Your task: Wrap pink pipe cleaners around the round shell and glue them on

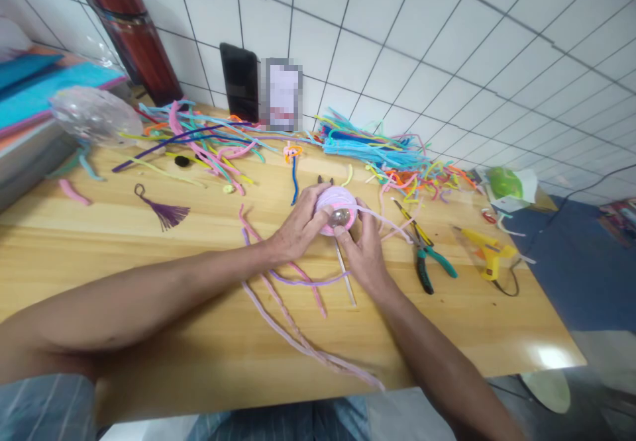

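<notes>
Between my hands is a round coil of lilac and pink pipe cleaners (328, 197), with a shiny, clear dome-like piece (340, 217) in its middle. My left hand (304, 226) grips the coil's left side, thumb on its face. On the right side, my right hand (365, 245) closes round the edge, its thumb by the dome. One lilac pipe cleaner end (385, 217) sticks out to the right. Below the coil, a thin whitish stick (346, 279) slants down toward the table. Loose pink and lilac pipe cleaners (283, 312) lie under and in front of my hands.
Pliers (424, 265), a yellow cutter knife (415, 222) and a yellow glue gun (489, 252) lie to the right. Piles of pipe cleaners (372, 144) line the wall. A phone (240, 83), a red thermos (134, 37) and a purple tassel (166, 210) are toward the left.
</notes>
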`<action>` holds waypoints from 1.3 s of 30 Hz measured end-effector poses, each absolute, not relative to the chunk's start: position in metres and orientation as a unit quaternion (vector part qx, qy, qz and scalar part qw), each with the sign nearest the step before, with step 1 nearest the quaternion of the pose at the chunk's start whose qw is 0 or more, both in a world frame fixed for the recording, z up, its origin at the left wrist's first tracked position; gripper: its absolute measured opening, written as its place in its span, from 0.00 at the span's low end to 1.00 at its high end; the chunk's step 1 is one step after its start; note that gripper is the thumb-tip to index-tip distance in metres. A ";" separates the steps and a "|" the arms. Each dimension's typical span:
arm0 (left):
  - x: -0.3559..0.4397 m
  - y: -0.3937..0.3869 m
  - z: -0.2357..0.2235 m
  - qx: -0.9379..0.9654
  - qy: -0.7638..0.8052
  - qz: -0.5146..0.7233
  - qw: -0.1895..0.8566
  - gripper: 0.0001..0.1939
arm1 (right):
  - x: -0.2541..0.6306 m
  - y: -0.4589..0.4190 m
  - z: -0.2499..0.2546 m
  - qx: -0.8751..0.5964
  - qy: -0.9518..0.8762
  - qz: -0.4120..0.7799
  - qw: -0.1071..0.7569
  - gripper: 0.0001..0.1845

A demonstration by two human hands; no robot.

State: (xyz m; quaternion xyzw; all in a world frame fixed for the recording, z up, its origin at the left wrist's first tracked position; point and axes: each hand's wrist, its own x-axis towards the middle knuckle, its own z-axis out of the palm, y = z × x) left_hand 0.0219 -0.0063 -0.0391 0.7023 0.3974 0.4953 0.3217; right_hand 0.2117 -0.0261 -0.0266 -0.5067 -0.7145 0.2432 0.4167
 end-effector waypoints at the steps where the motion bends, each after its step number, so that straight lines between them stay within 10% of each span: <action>1: 0.022 -0.006 -0.039 0.702 0.399 0.496 0.320 0.26 | 0.212 -0.026 -0.027 -0.510 -0.718 0.231 0.413 0.36; 21: 0.021 -0.007 -0.037 0.707 0.409 0.487 0.312 0.28 | 0.220 -0.037 -0.031 -0.515 -0.738 0.153 0.407 0.34; 27: 0.021 -0.007 -0.036 0.704 0.412 0.484 0.318 0.28 | 0.219 -0.044 -0.017 -0.450 -0.777 0.045 0.438 0.18; 39: 0.021 -0.006 -0.039 0.702 0.409 0.485 0.323 0.28 | 0.212 -0.043 -0.016 -0.409 -0.848 -0.038 0.335 0.40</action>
